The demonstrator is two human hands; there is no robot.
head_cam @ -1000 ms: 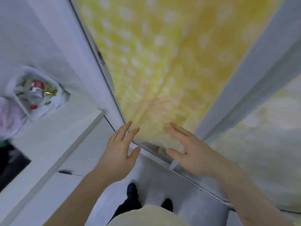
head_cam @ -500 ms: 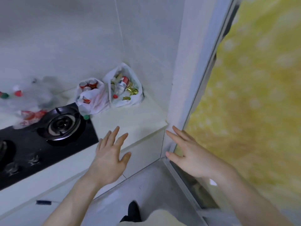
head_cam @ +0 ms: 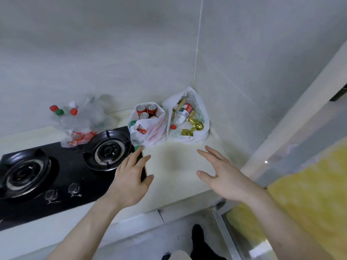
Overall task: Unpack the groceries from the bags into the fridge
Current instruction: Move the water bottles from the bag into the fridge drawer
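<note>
Stove (head_cam: 56,171): black, with two round burners, on the left side of the table
Clear bag (head_cam: 82,121): lies behind the stove by the wall; bottles with red and green caps (head_cam: 59,112) show inside; it is blurry
Left hand (head_cam: 129,182): grip released, fingers straight and spread, holding nothing; it hangs over the right edge of the stove, near the bags but apart from them
Left bag (head_cam: 150,132): white plastic, open at the top, stands at the back of the table, just right of the stove
Cans (head_cam: 147,110): red, upright, packed close inside the left bag
Table (head_cam: 178,166): pale top with a bare patch between the two hands
Right bag (head_cam: 189,119): white plastic, open, stands in the corner where the two walls meet, touching the left bag
White bottle (head_cam: 183,114): lies tilted inside the right bag, its red cap pointing down toward the front
Gold packs (head_cam: 195,126): shiny, low in the right bag, beside the white bottle
Right hand (head_cam: 223,177): grip released, fingers spread wide, holding nothing; it hangs over the right end of the table, in front of the right bag
Yellow sheet (head_cam: 300,194): yellow with pale spots, at the far right past the table's end
Floor (head_cam: 150,243): pale, below the table, with a dark shoe (head_cam: 198,233) on it
</note>
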